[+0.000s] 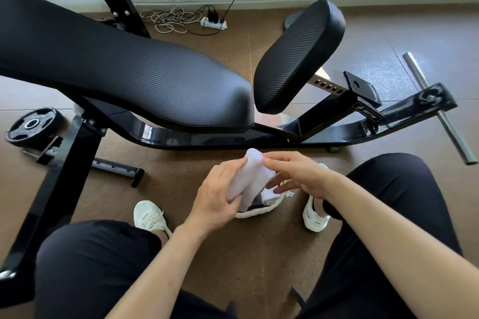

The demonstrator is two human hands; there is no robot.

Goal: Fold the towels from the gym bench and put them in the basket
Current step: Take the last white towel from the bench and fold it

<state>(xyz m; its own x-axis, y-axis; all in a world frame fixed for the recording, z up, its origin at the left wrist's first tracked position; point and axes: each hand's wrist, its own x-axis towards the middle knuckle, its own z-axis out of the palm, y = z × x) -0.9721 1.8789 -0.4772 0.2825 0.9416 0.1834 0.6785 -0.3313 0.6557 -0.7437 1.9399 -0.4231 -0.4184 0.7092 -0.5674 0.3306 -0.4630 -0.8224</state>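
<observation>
Between both hands, over basket (255, 211), towel (250, 180)

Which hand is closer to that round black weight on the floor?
Left. The left hand grips the white towel on the side facing the weight plate, which lies far off to the left. The right hand holds the towel's other side, farther from it.

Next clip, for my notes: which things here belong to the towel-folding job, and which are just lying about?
In the job: white folded towel, held by left hand and right hand; white woven rope basket beneath it; black padded gym bench.
Lying about: black round weight plate; white power strip with tangled cables.
</observation>
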